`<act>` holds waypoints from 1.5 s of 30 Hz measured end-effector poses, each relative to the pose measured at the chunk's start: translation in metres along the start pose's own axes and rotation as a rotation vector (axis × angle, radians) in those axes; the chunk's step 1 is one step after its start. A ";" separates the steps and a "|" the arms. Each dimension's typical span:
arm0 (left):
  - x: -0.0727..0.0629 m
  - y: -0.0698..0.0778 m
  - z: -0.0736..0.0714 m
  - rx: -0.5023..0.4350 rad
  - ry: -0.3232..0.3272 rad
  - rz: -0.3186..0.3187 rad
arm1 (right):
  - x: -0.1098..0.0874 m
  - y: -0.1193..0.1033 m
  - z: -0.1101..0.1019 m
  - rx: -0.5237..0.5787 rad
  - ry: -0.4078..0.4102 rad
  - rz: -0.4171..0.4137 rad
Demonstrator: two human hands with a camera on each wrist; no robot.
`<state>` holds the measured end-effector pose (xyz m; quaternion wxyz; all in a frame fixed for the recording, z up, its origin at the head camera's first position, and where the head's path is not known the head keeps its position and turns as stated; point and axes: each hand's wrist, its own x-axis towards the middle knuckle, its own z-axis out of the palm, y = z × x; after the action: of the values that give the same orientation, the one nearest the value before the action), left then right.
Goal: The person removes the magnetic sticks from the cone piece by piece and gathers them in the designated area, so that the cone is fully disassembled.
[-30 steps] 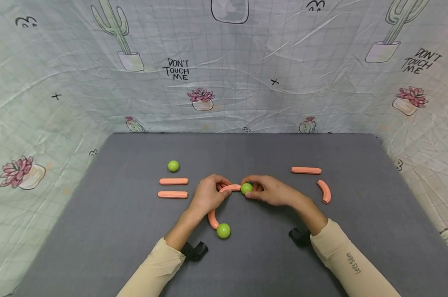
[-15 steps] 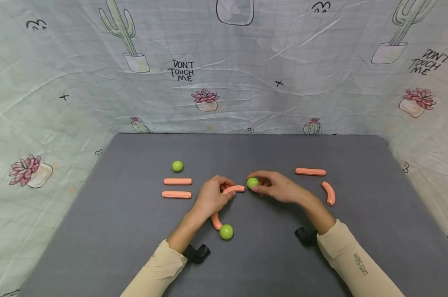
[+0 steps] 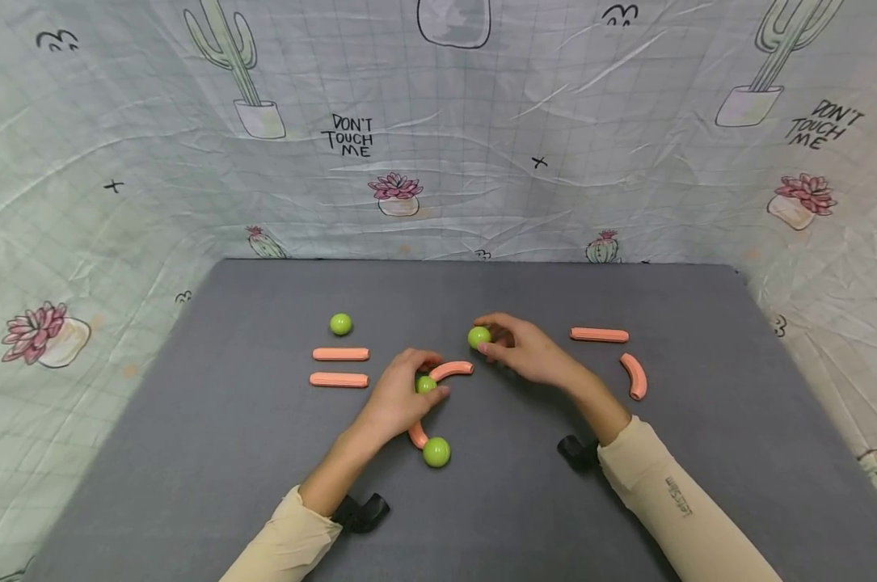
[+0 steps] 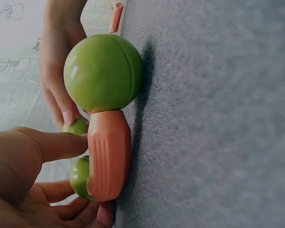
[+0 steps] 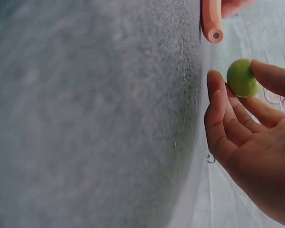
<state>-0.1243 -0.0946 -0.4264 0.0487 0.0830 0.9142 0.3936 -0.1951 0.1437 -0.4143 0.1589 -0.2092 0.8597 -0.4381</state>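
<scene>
Near the table's middle, my left hand (image 3: pixel 398 396) has its thumb and fingers spread around a green ball (image 3: pixel 426 385). That ball joins a curved orange tube (image 3: pixel 453 369) pointing right and another curved orange tube (image 3: pixel 418 435) partly under the hand. A second green ball (image 3: pixel 436 452) sits at the lower tube's near end; in the left wrist view this ball (image 4: pixel 103 72) and tube (image 4: pixel 109 156) are close up. To the right, my right hand (image 3: pixel 525 349) pinches a third green ball (image 3: pixel 478 338) between thumb and fingers, held above the table in the right wrist view (image 5: pixel 243 78).
On the left lie two straight orange tubes (image 3: pixel 340 354), with another green ball (image 3: pixel 341 324) behind them. On the right are a straight orange tube (image 3: pixel 599 335) and a curved one (image 3: pixel 634 377). Patterned cloth (image 3: pixel 453 162) hangs behind the grey table (image 3: pixel 496 501).
My right hand has pulled its green ball away from the curved tube's end and moved it back. My left hand has loosened from that tube, uncovering the ball at its other end.
</scene>
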 end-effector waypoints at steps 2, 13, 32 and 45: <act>-0.002 -0.002 -0.001 -0.009 0.007 -0.005 | 0.004 -0.001 0.002 0.002 0.003 -0.003; -0.012 -0.006 -0.008 -0.042 0.018 -0.028 | 0.025 -0.013 0.011 0.000 -0.012 -0.047; -0.018 -0.017 -0.009 -0.087 0.044 -0.025 | 0.075 -0.034 0.029 -0.018 -0.055 -0.051; -0.016 -0.019 -0.009 -0.088 0.033 -0.033 | 0.101 -0.036 0.041 -0.022 -0.088 -0.074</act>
<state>-0.1120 -0.1164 -0.4336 0.0437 0.0592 0.8979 0.4340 -0.2550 0.0461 -0.4170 0.1781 -0.2618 0.8482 -0.4247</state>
